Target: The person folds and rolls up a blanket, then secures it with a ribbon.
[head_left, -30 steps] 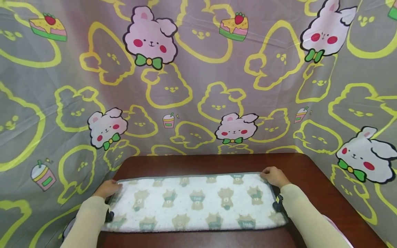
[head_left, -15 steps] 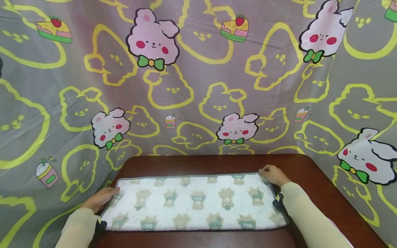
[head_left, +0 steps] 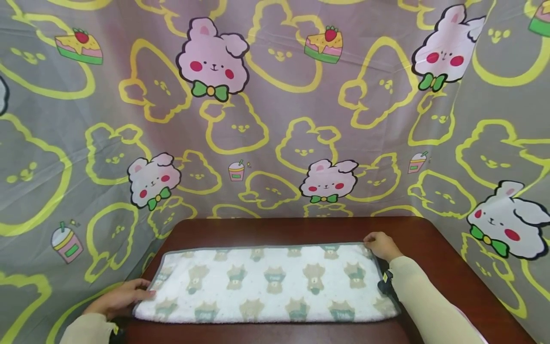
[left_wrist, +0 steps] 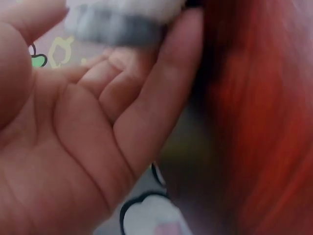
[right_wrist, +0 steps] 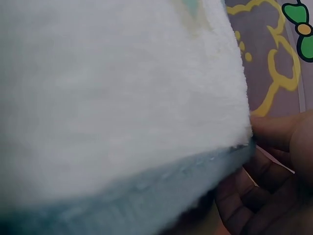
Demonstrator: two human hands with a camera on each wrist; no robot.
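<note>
A white fleecy towel (head_left: 292, 286) with bear prints and a grey border lies spread across the table. At its left edge is my left hand (head_left: 118, 298), its fingers loosely extended. In the left wrist view, the towel's grey border (left_wrist: 117, 29) sits between the thumb and the fingers, which do not look clamped on it. My right hand (head_left: 384, 246) pinches the far right corner. That corner lies between thumb and fingers in the right wrist view, with the right hand (right_wrist: 274, 171) at the side.
The dark reddish-brown table (head_left: 275, 229) shows behind the towel and along its right side. A grey curtain (head_left: 266, 110) with yellow outlines and cartoon rabbits surrounds the back and both sides.
My left hand has let go of the far left corner and moved down the left edge toward me. My right hand stays at its corner. The towel lies nearly unchanged.
</note>
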